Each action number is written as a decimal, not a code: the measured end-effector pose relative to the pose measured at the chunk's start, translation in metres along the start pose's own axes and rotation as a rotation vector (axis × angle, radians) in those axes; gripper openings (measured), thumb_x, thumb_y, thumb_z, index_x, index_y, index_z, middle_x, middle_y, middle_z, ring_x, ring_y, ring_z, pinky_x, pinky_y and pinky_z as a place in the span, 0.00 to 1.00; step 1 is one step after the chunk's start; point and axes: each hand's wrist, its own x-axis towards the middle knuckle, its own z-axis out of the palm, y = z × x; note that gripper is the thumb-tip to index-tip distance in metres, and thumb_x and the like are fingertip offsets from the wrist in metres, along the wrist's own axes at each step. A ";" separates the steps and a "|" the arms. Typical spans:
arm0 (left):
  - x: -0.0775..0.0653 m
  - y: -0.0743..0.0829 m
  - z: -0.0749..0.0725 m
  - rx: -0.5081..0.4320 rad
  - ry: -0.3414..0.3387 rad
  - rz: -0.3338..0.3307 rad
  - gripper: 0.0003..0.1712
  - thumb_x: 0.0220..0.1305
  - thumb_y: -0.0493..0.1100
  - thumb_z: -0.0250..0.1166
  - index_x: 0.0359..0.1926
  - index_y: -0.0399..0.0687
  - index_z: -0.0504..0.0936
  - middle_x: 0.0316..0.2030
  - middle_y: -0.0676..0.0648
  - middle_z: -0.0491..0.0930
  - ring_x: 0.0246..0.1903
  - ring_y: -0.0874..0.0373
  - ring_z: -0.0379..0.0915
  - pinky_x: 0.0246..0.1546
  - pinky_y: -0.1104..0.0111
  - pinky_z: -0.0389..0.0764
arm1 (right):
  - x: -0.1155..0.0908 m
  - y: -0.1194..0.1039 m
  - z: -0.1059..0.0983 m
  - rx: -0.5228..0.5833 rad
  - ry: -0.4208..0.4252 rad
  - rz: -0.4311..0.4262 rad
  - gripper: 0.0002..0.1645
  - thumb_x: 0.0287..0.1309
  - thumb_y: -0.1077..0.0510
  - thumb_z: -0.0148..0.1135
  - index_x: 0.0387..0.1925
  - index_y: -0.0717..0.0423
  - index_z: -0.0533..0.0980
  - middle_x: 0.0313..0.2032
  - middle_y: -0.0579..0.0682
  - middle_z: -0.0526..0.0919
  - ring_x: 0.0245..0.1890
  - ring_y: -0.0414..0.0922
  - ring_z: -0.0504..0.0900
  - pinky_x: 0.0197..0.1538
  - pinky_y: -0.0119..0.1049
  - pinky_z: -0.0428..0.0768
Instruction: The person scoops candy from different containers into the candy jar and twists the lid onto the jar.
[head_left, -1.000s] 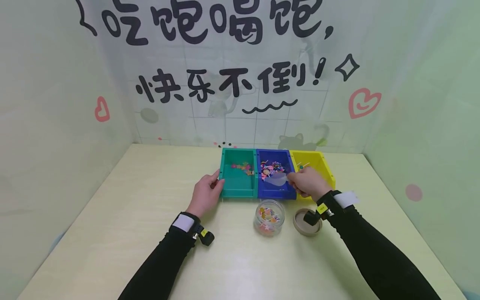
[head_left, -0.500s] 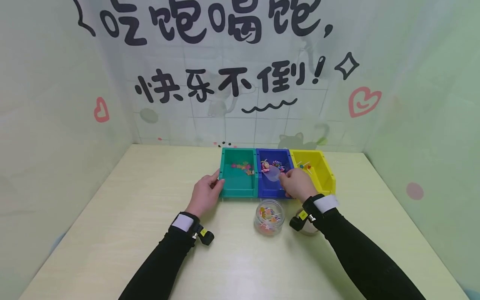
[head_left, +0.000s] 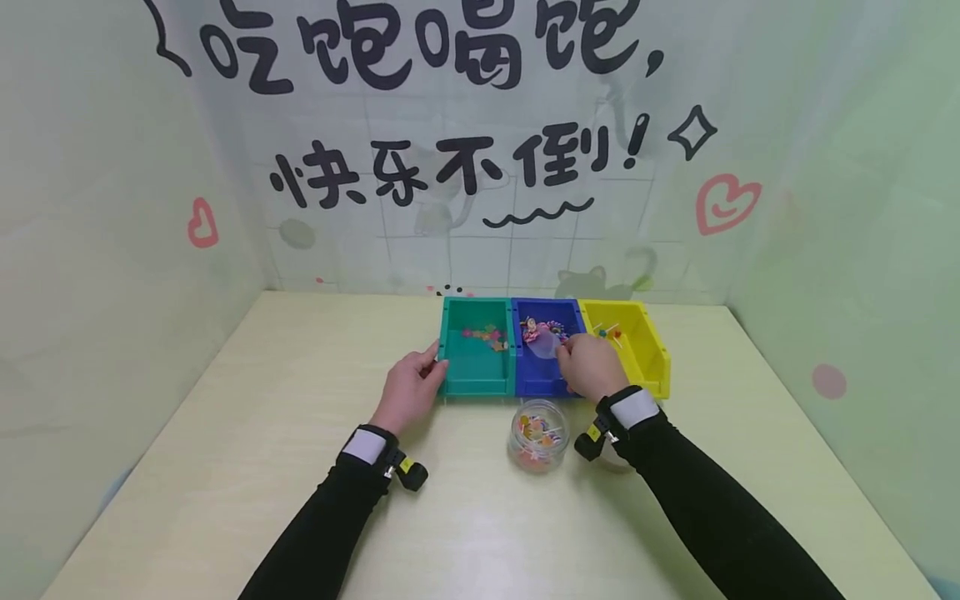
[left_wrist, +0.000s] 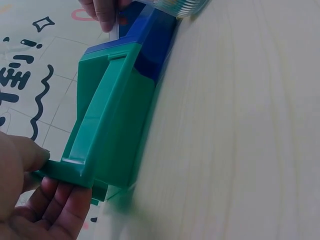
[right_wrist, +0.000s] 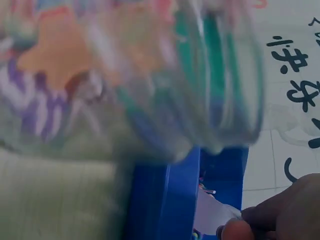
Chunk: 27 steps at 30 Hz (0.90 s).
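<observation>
Three joined bins stand in a row: green (head_left: 476,367), blue (head_left: 531,379) and yellow (head_left: 651,354). My left hand (head_left: 410,390) grips the green bin's left wall, thumb on one side and fingers on the other, as the left wrist view shows. My right hand (head_left: 595,367) pinches the handle end of a small translucent scoop (right_wrist: 212,217) inside the blue bin. The scoop's bowl lies against a heap of small multicoloured pieces (head_left: 531,327). Part of that heap is hidden by the scoop and hand.
A clear open jar (head_left: 538,460) with mixed colourful pieces stands before the blue bin. A round lid (head_left: 617,460) lies beside it, mostly hidden under my right wrist. Small star-like pieces (head_left: 491,335) lie in the green bin, tiny sticks with coloured heads (head_left: 617,334) in the yellow.
My right hand has moved left with the scoop, from the blue bin's right edge further over the bin, uncovering the yellow bin's pieces. My left hand has stayed put.
</observation>
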 end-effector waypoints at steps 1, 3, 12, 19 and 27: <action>0.000 0.000 0.000 0.002 -0.001 0.000 0.31 0.85 0.46 0.61 0.81 0.43 0.69 0.43 0.41 0.78 0.42 0.51 0.70 0.38 0.69 0.71 | 0.001 0.000 0.000 -0.048 0.020 -0.022 0.20 0.81 0.53 0.60 0.35 0.63 0.85 0.25 0.55 0.87 0.25 0.49 0.87 0.37 0.43 0.87; 0.001 0.000 0.000 0.003 -0.001 0.002 0.31 0.85 0.46 0.61 0.81 0.43 0.69 0.43 0.41 0.78 0.42 0.51 0.70 0.38 0.69 0.71 | 0.002 0.000 0.000 -0.150 0.048 -0.065 0.17 0.80 0.54 0.62 0.39 0.64 0.85 0.29 0.57 0.87 0.28 0.52 0.86 0.42 0.48 0.90; 0.001 0.000 0.000 -0.011 -0.010 -0.009 0.30 0.85 0.47 0.61 0.80 0.46 0.70 0.43 0.41 0.79 0.44 0.51 0.71 0.39 0.69 0.72 | 0.010 0.001 -0.008 0.058 -0.120 0.076 0.21 0.83 0.51 0.60 0.38 0.63 0.86 0.25 0.53 0.85 0.30 0.50 0.84 0.36 0.39 0.77; 0.002 0.000 -0.002 -0.009 -0.018 -0.002 0.30 0.85 0.46 0.61 0.81 0.44 0.69 0.43 0.41 0.79 0.42 0.51 0.71 0.36 0.70 0.71 | 0.011 -0.001 -0.009 -0.047 -0.084 0.022 0.16 0.80 0.54 0.64 0.44 0.64 0.87 0.31 0.56 0.87 0.32 0.51 0.84 0.44 0.45 0.87; 0.002 0.000 -0.002 -0.014 -0.016 -0.003 0.30 0.84 0.46 0.62 0.80 0.45 0.70 0.43 0.40 0.79 0.43 0.51 0.71 0.37 0.69 0.71 | 0.013 -0.005 -0.016 0.010 -0.161 0.034 0.19 0.81 0.54 0.62 0.38 0.65 0.87 0.27 0.53 0.87 0.29 0.49 0.82 0.38 0.39 0.81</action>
